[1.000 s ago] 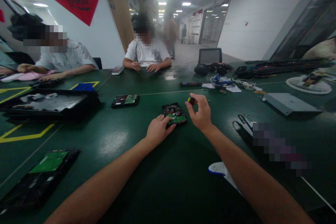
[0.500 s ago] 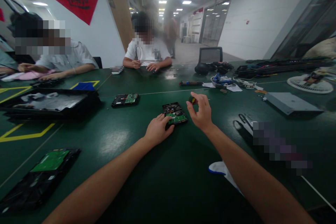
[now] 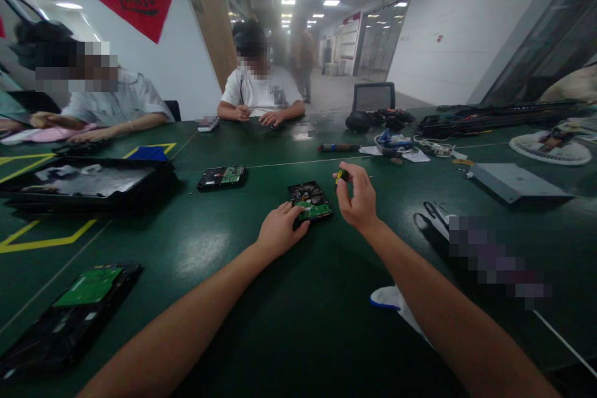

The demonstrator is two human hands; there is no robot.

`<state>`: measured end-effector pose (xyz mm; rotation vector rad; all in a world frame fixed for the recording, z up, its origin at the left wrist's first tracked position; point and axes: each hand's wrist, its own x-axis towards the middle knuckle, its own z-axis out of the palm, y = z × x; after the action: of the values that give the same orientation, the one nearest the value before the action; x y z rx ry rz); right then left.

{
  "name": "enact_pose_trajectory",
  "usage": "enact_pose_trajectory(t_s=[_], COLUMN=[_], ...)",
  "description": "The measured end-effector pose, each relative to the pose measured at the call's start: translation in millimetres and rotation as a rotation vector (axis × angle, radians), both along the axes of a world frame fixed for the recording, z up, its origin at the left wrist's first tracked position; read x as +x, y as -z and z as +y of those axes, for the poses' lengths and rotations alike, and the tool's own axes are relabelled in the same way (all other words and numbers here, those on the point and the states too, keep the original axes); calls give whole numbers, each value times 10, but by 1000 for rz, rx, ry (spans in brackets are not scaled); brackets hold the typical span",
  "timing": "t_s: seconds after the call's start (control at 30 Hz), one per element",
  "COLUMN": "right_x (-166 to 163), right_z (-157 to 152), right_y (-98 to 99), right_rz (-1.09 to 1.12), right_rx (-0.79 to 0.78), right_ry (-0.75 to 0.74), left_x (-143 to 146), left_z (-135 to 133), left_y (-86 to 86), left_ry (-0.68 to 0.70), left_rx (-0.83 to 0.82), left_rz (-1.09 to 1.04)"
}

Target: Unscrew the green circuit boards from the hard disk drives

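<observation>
A hard drive (image 3: 311, 200) with a green circuit board lies on the dark green table in front of me. My left hand (image 3: 281, 230) grips its near left side, fingers over the board and thumb by the near edge. Just to the right of the drive, my right hand (image 3: 358, 194) is raised above the table. Between its thumb and fingers is a stubby black-and-yellow screwdriver (image 3: 342, 175); I cannot make out its shaft. A second hard drive (image 3: 222, 178) lies farther left, and a larger one (image 3: 77, 311) sits at the near left.
A black tray (image 3: 88, 183) stands at left. A grey metal box (image 3: 517, 182), a white fan grille (image 3: 550, 149) and cables lie at right. A dark stick-like tool (image 3: 339, 148) is beyond the drive. A white glove-like cloth (image 3: 396, 301) lies under my right forearm. Two people sit across the table.
My right hand has turned slightly, so more of the screwdriver's yellow part shows. My left hand and the hard drive have stayed in place.
</observation>
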<state>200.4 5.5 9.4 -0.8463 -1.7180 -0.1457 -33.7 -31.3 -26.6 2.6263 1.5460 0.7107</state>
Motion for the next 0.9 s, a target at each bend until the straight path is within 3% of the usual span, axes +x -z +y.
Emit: enact_pose_trajectory(t_s=[0.27, 0.47, 0.7, 0.9], right_x=[-26, 0, 1, -15], right_z=[-18, -4, -14, -19], right_y=[1, 0, 18, -13], right_rz=[-12, -4, -17, -21], right_rx=[37, 7, 28, 36], right_ry=[49, -9, 73, 14], left_x=[-1, -10, 0, 2], left_z=[0, 5, 16, 23], left_y=[6, 0, 14, 27], left_ry=[-12, 5, -15, -14], left_rx=[6, -1, -3, -1], left_rz=[3, -5, 1, 11])
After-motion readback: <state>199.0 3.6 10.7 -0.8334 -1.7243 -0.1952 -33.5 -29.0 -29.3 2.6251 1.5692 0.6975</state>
